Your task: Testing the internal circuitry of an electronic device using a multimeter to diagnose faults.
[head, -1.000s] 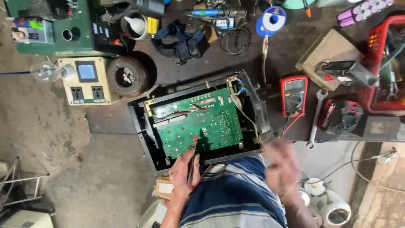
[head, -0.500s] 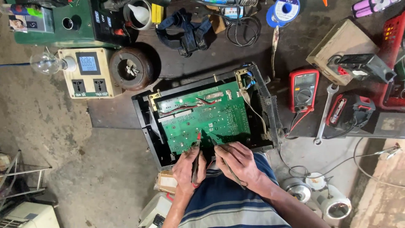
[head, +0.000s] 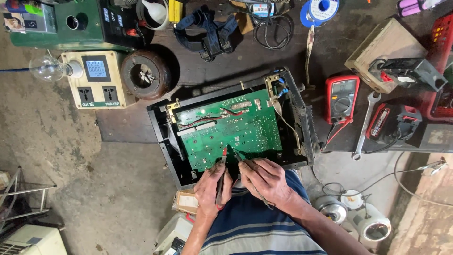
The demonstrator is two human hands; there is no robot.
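Head view, L to R. Far left: clear glass bulb (head: 46, 69) lying on its side beside a cream, box-shaped meter unit (head: 97, 79) w/ a small blue-lit square display at top centre and two dark sockets below. Next to it, a round brown toroidal coil (head: 145, 74), dull and ring-shaped. Above these, a green metal box (head: 71, 26) w/ a black panel on its right part.

Centre: black metal chassis (head: 302, 118), open on top, sits tilted on the dark, worn bench (head: 245, 61); its long axis runs lower-left to upper-right. Inside lies a green circuit board (head: 255, 127), flat, rectangular, speckled w/ solder points, same axis as the chassis.

Left hand (head: 212, 186) is clamped on a red-tipped probe (head: 222, 167), tip touching the board's near edge. Right hand (head: 266, 182) is clamped on a dark thin probe (head: 237, 155), tip on the board just beside the red one. Hands are close together, near the person's blue striped shirt (head: 255, 226).

Right: red-cased multimeter (head: 341, 98) w/ grey screen and round dial, lying flat, upright rectangle. Beside it a bare steel spanner (head: 364, 125), long axis near vertical. Far right, a red-and-black rectangular device (head: 391, 123).
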